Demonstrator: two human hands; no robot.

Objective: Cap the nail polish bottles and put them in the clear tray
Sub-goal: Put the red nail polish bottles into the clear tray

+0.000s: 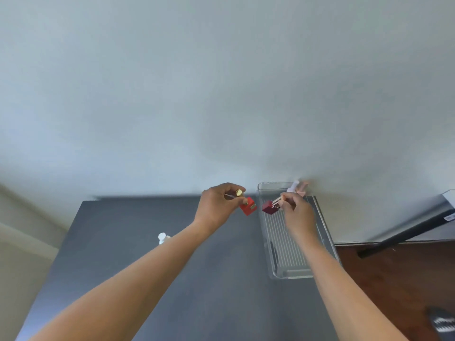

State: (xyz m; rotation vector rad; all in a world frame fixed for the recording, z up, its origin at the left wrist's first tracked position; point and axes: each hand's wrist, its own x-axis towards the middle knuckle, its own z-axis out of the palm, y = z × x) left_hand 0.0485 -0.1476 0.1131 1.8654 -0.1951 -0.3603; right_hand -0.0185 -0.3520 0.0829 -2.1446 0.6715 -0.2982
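My left hand (pixel 218 205) is raised above the dark table (pixel 152 274) and pinches a bright red square nail polish bottle (pixel 248 207) by its gold cap. My right hand (pixel 296 212) holds a dark red square nail polish bottle (pixel 268 207) by its gold cap over the far end of the clear tray (pixel 295 273). Two pale pink bottles (pixel 296 188) stand at the tray's far end, partly hidden by my right hand. A white-capped bottle (pixel 163 238) stands on the table beside my left forearm.
The tray lies along the table's right edge, with ribbed bottom showing. A plain wall rises behind the table. To the right are a wooden floor (pixel 394 286) and a dark slanted bar (pixel 406 232).
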